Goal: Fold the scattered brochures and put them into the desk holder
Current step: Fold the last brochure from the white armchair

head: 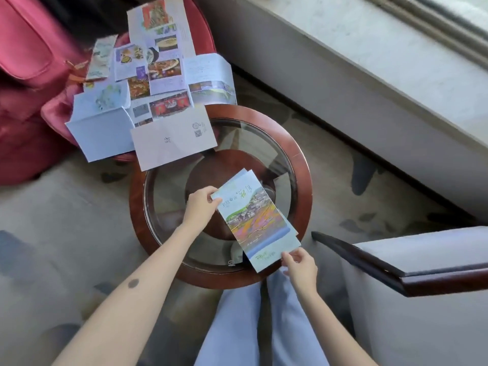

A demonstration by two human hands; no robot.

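Folded brochure (255,219) is long and narrow, its cover showing a village with colourful fields, a blue band near the bottom and green script at both ends; extra panel edges peek out along its right side. It sits tilted over the near half of the round glass-topped counter (303,165). Left hand (201,205) pinches its far left corner, right hand (301,265) pinches the near right corner, both closed on paper. Unfolded brochures (148,83) lie overlapped in a heap at far left, spilling from a red armchair (23,75) onto the counter's far rim. Grey armchair arm (422,257) at near right. Desk holder not visible.
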